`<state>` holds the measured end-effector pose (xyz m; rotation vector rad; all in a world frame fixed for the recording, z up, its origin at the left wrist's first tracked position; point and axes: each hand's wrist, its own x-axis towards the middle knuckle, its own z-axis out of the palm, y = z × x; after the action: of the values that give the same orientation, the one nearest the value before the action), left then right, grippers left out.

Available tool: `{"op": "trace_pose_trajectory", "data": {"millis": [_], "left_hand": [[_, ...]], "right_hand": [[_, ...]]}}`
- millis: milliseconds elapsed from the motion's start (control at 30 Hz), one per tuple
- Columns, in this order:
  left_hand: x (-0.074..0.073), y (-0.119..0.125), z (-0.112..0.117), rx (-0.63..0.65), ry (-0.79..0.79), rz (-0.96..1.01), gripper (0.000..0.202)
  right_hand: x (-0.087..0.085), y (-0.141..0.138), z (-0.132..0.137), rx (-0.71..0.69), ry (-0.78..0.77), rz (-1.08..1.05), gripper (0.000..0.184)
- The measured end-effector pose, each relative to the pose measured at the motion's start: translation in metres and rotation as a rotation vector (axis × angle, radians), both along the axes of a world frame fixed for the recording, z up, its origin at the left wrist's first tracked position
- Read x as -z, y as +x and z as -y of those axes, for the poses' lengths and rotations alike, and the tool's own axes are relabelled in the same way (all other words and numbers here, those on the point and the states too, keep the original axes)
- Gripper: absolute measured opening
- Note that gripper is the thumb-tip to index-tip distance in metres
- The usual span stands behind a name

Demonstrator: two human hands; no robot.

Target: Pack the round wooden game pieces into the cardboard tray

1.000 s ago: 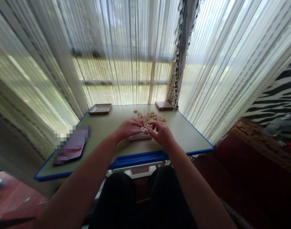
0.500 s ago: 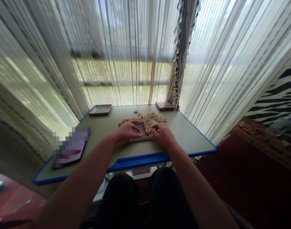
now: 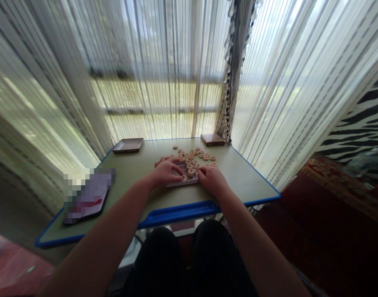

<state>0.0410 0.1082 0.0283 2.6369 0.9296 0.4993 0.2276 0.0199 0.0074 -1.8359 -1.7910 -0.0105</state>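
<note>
A small flat tray [image 3: 183, 183] lies on the green table [image 3: 136, 169] in front of me, with a few round wooden game pieces in it. My left hand [image 3: 166, 172] rests on the tray's left side, fingers curled over a piece [image 3: 184, 177]. At the tray's right edge my right hand [image 3: 212, 180] sits with its fingers bent and pressed near another round piece [image 3: 191, 172]. Several more loose wooden pieces [image 3: 195, 153] are scattered just behind the tray.
A brown empty tray [image 3: 128, 145] sits at the table's far left and a brown box [image 3: 212, 139] at the far right. A blurred-out flat object [image 3: 86, 194] lies near the left front edge. Striped curtains [image 3: 164, 66] hang close behind the table. A blue rim [image 3: 179, 209] runs along the front.
Both hands have drawn slightly nearer to me and lowered onto the tray. The piece held up between the fingertips a second ago now lies in the tray.
</note>
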Motion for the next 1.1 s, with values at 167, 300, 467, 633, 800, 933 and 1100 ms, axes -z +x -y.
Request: {"op": "trace_pose_trajectory", "data": {"millis": [167,300,467,633,800,933,1100], "left_hand": [[0.0012,0.0020,-0.0012,0.050,-0.014,0.007,0.031],[0.0009,0.0009,-0.0022,0.010,-0.026,-0.003,0.027],[-0.0010,0.0018,-0.0026,0.041,-0.044,-0.008,0.023],[0.0007,0.0024,-0.0033,0.095,-0.045,-0.013,0.025],[0.0063,0.0043,-0.0059,0.047,-0.039,-0.001,0.026],[0.0075,0.0068,-0.0058,0.056,-0.052,0.004,0.025],[0.0078,0.0077,-0.0058,0.034,-0.045,0.008,0.029]], "right_hand": [[-0.0024,-0.0013,0.0014,0.022,-0.006,0.008,0.030],[-0.0030,-0.0014,0.0018,0.023,-0.002,0.004,0.035],[-0.0037,-0.0012,0.0028,0.029,-0.002,-0.012,0.034],[-0.0035,-0.0007,0.0037,0.010,-0.005,-0.026,0.034],[-0.0023,-0.0004,0.0032,0.013,-0.009,-0.043,0.033],[-0.0025,-0.0006,0.0033,0.016,-0.026,-0.050,0.036],[-0.0044,-0.0014,0.0044,0.028,-0.073,-0.052,0.037]]}}
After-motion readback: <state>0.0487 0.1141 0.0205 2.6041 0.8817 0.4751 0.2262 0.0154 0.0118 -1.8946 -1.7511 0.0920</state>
